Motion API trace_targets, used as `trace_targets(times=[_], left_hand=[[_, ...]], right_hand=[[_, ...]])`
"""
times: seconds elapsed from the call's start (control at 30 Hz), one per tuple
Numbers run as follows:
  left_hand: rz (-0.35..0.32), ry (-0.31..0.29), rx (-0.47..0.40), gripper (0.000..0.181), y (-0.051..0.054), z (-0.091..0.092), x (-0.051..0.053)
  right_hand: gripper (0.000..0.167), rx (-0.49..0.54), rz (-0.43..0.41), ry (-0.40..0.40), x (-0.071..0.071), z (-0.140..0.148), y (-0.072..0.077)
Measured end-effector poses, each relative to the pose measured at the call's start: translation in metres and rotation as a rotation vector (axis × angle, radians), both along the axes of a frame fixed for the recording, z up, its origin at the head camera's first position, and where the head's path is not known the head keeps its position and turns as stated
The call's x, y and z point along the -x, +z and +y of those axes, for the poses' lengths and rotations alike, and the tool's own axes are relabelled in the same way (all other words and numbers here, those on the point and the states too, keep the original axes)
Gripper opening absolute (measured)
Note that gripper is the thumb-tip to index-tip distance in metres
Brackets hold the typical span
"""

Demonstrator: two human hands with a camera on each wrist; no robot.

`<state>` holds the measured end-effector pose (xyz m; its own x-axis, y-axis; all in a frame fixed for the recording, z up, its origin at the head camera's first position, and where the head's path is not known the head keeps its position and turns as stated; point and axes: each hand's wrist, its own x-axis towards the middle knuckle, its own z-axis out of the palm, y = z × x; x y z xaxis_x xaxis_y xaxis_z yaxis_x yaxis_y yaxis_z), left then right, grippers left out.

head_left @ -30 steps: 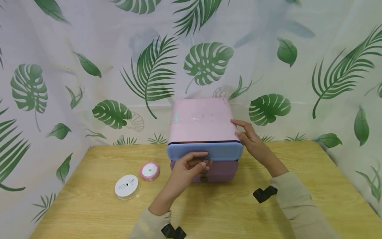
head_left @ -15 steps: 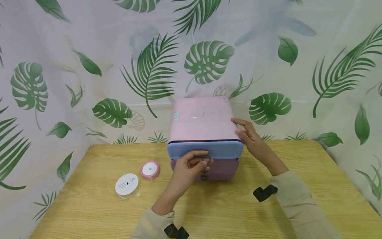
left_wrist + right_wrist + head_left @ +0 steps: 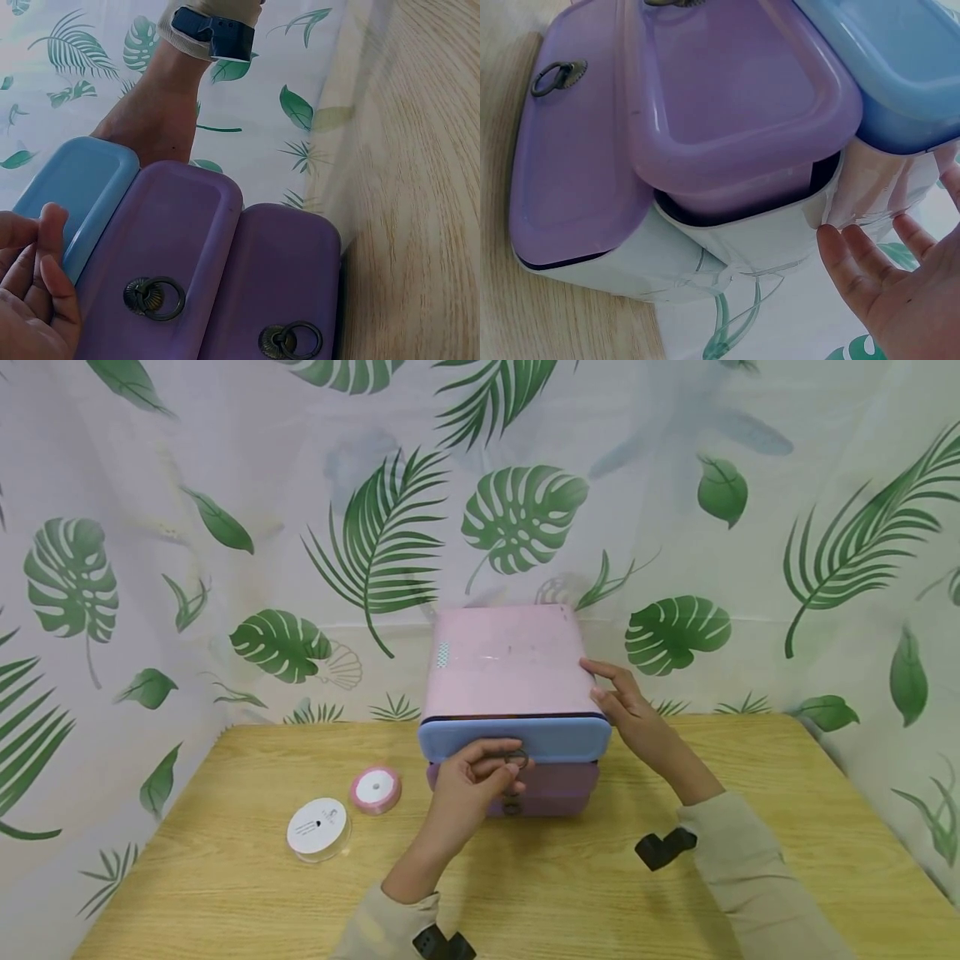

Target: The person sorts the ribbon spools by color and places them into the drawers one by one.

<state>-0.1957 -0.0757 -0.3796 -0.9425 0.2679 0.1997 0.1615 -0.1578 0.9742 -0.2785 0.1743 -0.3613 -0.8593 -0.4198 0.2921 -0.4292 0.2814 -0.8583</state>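
A small drawer cabinet [image 3: 510, 660] with a pink top stands on the table. Its top drawer has a blue front [image 3: 555, 739]; two purple drawer fronts [image 3: 169, 232] below carry ring pulls [image 3: 294, 340]. My left hand [image 3: 461, 785] pinches the dark ring [image 3: 517, 759] on the blue front between thumb and fingers. In the right wrist view the blue front [image 3: 900, 52] stands a little out from its casing, and so does the middle purple one [image 3: 735, 82]. My right hand [image 3: 637, 718] rests with relaxed fingertips against the cabinet's right side.
Left of the cabinet, a pink-edged ribbon spool [image 3: 376, 790] and a larger white spool [image 3: 318, 828] lie on the wooden table [image 3: 225, 877]. A leaf-patterned cloth [image 3: 525, 427] hangs behind the table.
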Motion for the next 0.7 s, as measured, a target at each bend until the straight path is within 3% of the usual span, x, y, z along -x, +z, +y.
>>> trace_targets(times=[0.4, 0.7], left_hand=[[-0.019, 0.046, 0.016, 0.032, 0.0016, 0.0020, 0.0017], [-0.004, 0.042, 0.015, 0.032, 0.0032, 0.0022, 0.0038]], right_hand=[[0.047, 0.039, -0.014, 0.035, -0.0001, 0.0005, -0.0001], [0.045, 0.006, 0.008, -0.002, 0.0004, 0.0007, -0.0013]])
